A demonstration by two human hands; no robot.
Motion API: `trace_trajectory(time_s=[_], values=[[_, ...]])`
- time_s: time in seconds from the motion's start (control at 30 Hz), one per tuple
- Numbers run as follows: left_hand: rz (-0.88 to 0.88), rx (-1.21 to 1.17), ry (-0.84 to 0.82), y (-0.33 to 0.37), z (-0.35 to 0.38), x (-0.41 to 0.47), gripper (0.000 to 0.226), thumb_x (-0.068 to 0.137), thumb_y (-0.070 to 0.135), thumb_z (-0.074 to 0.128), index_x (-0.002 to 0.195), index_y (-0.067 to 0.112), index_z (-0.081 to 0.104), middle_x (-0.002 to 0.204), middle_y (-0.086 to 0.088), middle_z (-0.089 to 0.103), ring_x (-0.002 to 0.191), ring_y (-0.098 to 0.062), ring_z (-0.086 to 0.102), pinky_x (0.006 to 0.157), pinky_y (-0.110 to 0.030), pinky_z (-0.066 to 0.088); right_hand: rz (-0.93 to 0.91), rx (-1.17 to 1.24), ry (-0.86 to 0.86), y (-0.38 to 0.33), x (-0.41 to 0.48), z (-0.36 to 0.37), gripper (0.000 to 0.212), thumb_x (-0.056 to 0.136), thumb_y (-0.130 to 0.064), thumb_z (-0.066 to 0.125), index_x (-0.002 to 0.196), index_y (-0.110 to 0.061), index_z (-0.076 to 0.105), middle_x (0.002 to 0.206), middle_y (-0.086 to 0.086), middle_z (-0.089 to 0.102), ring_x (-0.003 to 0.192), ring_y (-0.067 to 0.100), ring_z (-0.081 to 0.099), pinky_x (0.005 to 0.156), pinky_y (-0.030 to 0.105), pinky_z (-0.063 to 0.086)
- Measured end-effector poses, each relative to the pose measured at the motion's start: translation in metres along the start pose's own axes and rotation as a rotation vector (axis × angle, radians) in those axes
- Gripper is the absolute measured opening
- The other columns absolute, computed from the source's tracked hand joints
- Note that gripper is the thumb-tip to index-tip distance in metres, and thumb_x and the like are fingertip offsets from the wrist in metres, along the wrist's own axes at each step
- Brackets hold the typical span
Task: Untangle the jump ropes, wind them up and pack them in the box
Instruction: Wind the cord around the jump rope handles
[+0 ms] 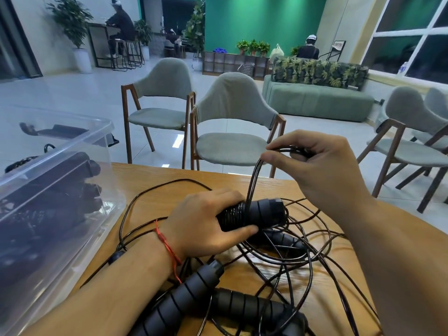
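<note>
Two loose handles (184, 297) lie nearest, crossed at the table's (169, 173) front edge, with slack cord (308, 241) looping over and around them. Left hand (206, 221) grips a handle pair (261, 213) just above the tabletop; several turns of cord are already wrapped round the pair. Right hand (320, 166), raised above it, pinches a few strands between thumb and fingers and holds them taut up from the wrap.

Clear box (72, 146) at the left holds dark wound ropes (55, 190); the count cannot be told.

Judgement: partly done. Some ropes are packed and one is mid-winding. At least one more rope lies tangled on the table, to be freed, wound and boxed.
</note>
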State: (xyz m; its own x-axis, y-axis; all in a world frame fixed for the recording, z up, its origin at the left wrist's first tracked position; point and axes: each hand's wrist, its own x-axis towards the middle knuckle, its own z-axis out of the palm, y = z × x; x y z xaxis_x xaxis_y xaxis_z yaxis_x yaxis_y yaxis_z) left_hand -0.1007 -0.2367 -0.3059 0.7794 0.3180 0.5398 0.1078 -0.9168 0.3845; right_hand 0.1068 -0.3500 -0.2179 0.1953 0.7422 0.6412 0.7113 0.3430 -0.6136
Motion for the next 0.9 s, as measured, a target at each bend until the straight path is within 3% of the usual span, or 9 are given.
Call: trace_trajectory(time_s=[0.1,0.23,0.33,0.43,0.53,0.6,0.67,0.8,0.9], values=[[0.079,-0.057,0.022,0.004,-0.002,-0.001,0.031,0.089,0.055,0.077,0.106,0.033,0.062,0.087,0.024,0.051,0.075,-0.001,0.056,0.066,-0.012,0.04,0.087,0.054,-0.016,0.009,0.0,0.002,0.013,0.085,-0.032,0.088,0.095,-0.025,0.084,0.079,-0.015,0.076,0.071,0.005,0.066,0.072,0.016,0.048],[0.133,-0.18,0.112,0.004,-0.004,-0.001,0.035,0.089,0.048,0.079,0.11,0.022,0.067,0.092,0.023,0.055,0.079,0.001,0.059,0.068,-0.017,0.046,0.238,0.075,-0.034,0.02,0.0,0.004,0.013,0.082,-0.037,0.09,0.09,-0.028,0.085,0.085,-0.004,0.079,0.084,0.015,0.074,0.08,0.03,0.06],[0.138,-0.269,0.241,0.006,-0.003,-0.003,0.038,0.088,0.036,0.078,0.12,0.02,0.064,0.1,0.027,0.058,0.084,0.005,0.061,0.073,-0.012,0.045,0.366,0.089,-0.194,0.025,-0.004,0.018,0.009,0.087,-0.03,0.086,0.079,-0.027,0.084,0.081,-0.004,0.079,0.081,0.009,0.074,0.072,0.02,0.06],[0.059,-0.295,0.412,0.007,-0.002,-0.004,0.036,0.091,0.039,0.072,0.118,0.018,0.062,0.094,0.021,0.059,0.079,0.004,0.062,0.068,-0.008,0.045,0.416,0.097,-0.258,0.025,-0.009,0.037,0.038,0.093,-0.016,0.079,0.059,-0.033,0.077,0.065,-0.015,0.072,0.069,-0.005,0.065,0.06,0.01,0.048],[-0.018,-0.301,0.522,0.006,-0.002,-0.003,0.04,0.095,0.052,0.066,0.115,0.018,0.06,0.091,0.014,0.062,0.078,-0.003,0.064,0.065,-0.012,0.047,0.39,0.084,-0.255,0.021,-0.01,0.044,0.033,0.095,-0.034,0.077,0.067,-0.049,0.079,0.076,-0.019,0.076,0.08,-0.002,0.066,0.071,0.023,0.047],[-0.085,-0.346,0.561,0.003,-0.001,-0.003,0.042,0.094,0.048,0.067,0.122,0.019,0.055,0.099,0.007,0.065,0.085,-0.01,0.07,0.064,-0.026,0.058,0.398,0.105,-0.241,0.022,-0.011,0.044,0.016,0.094,-0.045,0.076,0.08,-0.041,0.084,0.086,-0.012,0.08,0.092,0.005,0.071,0.083,0.035,0.055],[-0.114,-0.373,0.561,0.001,0.0,-0.003,0.043,0.095,0.044,0.066,0.129,0.022,0.052,0.105,0.004,0.068,0.09,-0.016,0.073,0.066,-0.037,0.063,0.429,0.085,-0.224,0.022,-0.011,0.045,0.021,0.093,-0.051,0.076,0.083,-0.035,0.085,0.087,-0.008,0.079,0.096,0.01,0.072,0.093,0.046,0.059],[-0.144,-0.378,0.542,0.0,0.001,-0.002,0.044,0.099,0.041,0.061,0.137,0.019,0.056,0.107,0.005,0.069,0.089,-0.016,0.074,0.066,-0.026,0.06,0.448,0.047,-0.272,0.015,-0.012,0.042,0.03,0.097,-0.051,0.069,0.08,-0.031,0.083,0.083,-0.021,0.076,0.09,-0.009,0.066,0.08,0.026,0.048],[-0.254,-0.478,0.558,-0.002,-0.002,0.0,0.039,0.101,0.042,0.059,0.131,0.016,0.06,0.101,0.0,0.071,0.082,-0.024,0.076,0.059,-0.024,0.058,0.436,0.023,-0.338,0.009,-0.014,0.04,0.038,0.102,-0.055,0.06,0.085,-0.03,0.084,0.087,-0.028,0.074,0.091,-0.016,0.062,0.076,0.021,0.042]])
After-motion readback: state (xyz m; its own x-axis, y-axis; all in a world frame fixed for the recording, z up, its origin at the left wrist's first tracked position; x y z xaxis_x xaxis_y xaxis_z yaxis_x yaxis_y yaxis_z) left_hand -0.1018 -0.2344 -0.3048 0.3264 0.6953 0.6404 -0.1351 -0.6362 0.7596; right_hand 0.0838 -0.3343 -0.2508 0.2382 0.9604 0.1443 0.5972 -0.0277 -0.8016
